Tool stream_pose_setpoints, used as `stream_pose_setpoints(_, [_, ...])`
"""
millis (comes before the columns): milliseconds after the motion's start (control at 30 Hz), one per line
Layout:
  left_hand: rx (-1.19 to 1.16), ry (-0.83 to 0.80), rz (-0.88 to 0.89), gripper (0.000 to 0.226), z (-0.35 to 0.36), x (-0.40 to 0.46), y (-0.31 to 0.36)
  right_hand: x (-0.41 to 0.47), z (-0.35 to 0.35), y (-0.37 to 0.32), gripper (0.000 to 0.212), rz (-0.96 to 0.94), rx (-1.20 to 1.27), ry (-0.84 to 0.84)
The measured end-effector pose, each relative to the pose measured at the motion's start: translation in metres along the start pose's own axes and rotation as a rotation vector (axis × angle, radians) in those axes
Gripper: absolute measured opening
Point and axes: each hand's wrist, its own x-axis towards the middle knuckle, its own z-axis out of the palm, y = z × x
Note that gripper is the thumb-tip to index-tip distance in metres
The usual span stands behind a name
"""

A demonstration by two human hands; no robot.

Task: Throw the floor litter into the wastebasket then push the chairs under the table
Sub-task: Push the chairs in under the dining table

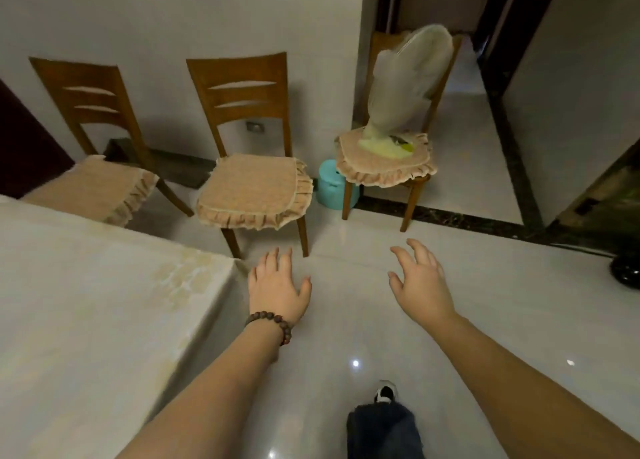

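Two wooden chairs with frilled beige seat cushions stand against the wall: the middle chair [254, 185] just past the table corner, and the left chair [104, 181] partly behind the table [86, 303], which wears a pale cloth. A third chair [386, 162] at the right holds a covered fan. My left hand [277, 285], with a bead bracelet on its wrist, reaches out open a little short of the middle chair's front legs. My right hand [420, 278] is stretched forward, fingers spread, holding nothing. I see no litter on the glossy floor.
A teal plastic tub [332, 185] sits on the floor between the middle and right chairs. A dark border strip runs across the floor toward a doorway at the back right. My shoe [385, 393] and trouser leg show at the bottom.
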Motion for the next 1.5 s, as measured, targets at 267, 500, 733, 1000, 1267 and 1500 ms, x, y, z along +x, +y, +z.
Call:
stream_pose_setpoints(267, [0.017,0.06,-0.157,0.067,-0.002,0.173,0.077,0.224,-0.044,0.048,0.049,-0.145,-0.027,-0.038])
stream_pose_setpoints(500, [0.022,0.089,-0.255,0.067,0.019,0.306,0.092,0.371,-0.019,0.038,0.053,-0.304,-0.037,-0.128])
stream_pose_setpoints(733, [-0.016,0.104,-0.373,0.069,0.042,0.497,0.064,0.569,0.036,0.006,0.052,-0.377,-0.058,-0.164])
stream_pose_setpoints(1000, [0.003,0.133,-0.511,0.067,0.006,0.702,0.028,0.792,0.057,-0.067,0.052,-0.456,-0.071,-0.166])
stream_pose_setpoints(1267, [0.022,0.172,-0.529,0.067,-0.02,0.85,-0.005,0.954,0.087,-0.13,0.056,-0.634,-0.017,-0.155])
stream_pose_setpoints(1500, [-0.15,0.236,-0.723,0.071,-0.016,0.981,-0.04,1.072,0.127,-0.197,0.091,-0.704,-0.012,-0.233])
